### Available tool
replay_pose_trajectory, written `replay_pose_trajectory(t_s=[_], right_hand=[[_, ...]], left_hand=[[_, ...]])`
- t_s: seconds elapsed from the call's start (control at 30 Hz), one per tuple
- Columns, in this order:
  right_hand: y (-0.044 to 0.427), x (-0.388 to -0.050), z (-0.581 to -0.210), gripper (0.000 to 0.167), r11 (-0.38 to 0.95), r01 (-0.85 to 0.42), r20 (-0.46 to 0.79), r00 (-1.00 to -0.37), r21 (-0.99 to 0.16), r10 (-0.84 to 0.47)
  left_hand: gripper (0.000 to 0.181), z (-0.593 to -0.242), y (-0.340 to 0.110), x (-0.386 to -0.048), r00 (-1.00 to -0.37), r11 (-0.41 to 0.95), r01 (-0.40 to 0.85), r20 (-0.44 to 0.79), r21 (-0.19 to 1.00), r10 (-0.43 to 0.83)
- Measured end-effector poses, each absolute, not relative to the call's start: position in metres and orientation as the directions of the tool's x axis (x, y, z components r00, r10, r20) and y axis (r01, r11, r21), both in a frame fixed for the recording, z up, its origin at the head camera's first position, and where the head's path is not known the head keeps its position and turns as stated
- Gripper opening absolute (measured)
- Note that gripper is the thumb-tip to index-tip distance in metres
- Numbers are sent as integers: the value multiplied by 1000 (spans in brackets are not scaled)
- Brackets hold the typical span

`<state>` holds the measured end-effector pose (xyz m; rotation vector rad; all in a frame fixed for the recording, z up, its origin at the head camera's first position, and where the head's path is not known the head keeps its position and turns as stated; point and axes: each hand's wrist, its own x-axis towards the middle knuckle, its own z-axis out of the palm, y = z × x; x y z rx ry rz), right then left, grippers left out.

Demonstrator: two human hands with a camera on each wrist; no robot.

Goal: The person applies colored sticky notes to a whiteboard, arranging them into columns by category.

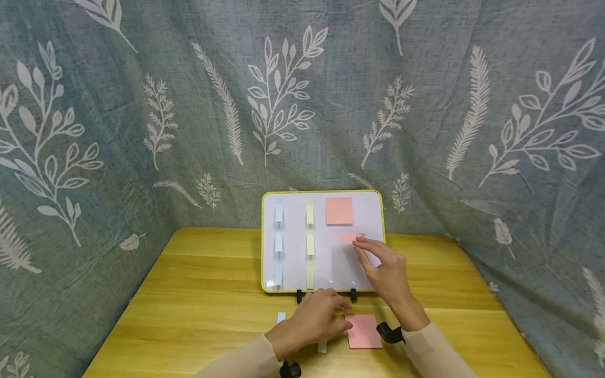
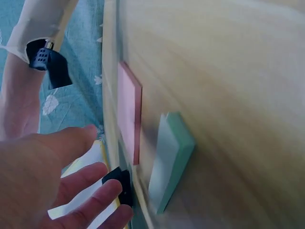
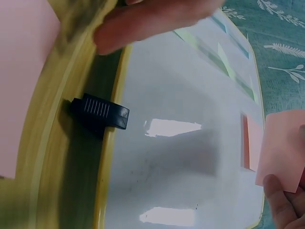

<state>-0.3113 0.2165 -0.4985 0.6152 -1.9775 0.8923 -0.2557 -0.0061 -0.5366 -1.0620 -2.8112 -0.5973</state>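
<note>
My right hand (image 1: 388, 270) pinches a pink sticky note (image 1: 348, 238) between thumb and fingers, in front of the right part of a small whiteboard (image 1: 331, 273). In the right wrist view that held note (image 3: 284, 145) is bent slightly. Another pink note (image 1: 338, 211) is stuck near the board's top. With fingers spread and holding nothing, my left hand (image 1: 314, 323) hovers over the table beside a square pink sticky-note pad (image 1: 365, 333). Close by lies a narrow green pad (image 2: 167, 157), partly covered by that hand in the head view.
Down the board's left run several blue strips (image 1: 279, 212), then a column of pale green strips (image 1: 310, 214). Black feet (image 1: 353, 295) hold the board upright. A blue strip pad (image 1: 281, 317) lies left of my left hand. Patterned curtain (image 1: 302, 105) surrounds the wooden table (image 1: 212, 304).
</note>
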Motion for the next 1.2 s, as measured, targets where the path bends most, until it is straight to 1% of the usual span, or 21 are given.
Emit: replay_pose_trajectory(t_s=[0.13,0.23,0.37,0.53,0.67,0.77,0.83,1.0,1.13,1.2], right_hand=[[214,-315,-501,30,626,-697,850,-517,-351,-100],[212,-317,-503,30,628,-698,847,-520,-346,-111],[207,-322,-503,31,626,-707,862,-495,-330,-105],[200,-331,-507,31,620,-719,878,-468,-314,-100],[196,-333,-513,29,629,-713,879,-467,-311,-95],[193,-336,-518,29,641,-701,877,-472,-312,-89],[191,-338,-522,30,648,-699,881,-464,-303,-89],[188,-343,-526,30,646,-707,894,-440,-286,-87],[185,-345,-526,29,642,-708,889,-448,-293,-89],[183,-347,-526,28,644,-707,889,-449,-291,-92]], left_hand=[[30,-534,-9,-263,-761,672,647,245,361,601],[27,-529,-13,-269,-777,667,628,269,400,570],[21,-517,-19,-278,-793,645,609,324,461,516],[13,-502,-29,-288,-786,606,616,453,504,422],[11,-492,-36,-296,-757,585,639,543,499,364],[10,-484,-40,-303,-739,585,648,590,487,327],[10,-479,-42,-309,-725,590,653,618,475,305],[12,-468,-46,-322,-713,619,640,653,456,257],[15,-461,-50,-334,-724,644,611,654,461,219],[16,-457,-50,-339,-713,657,608,670,445,206]])
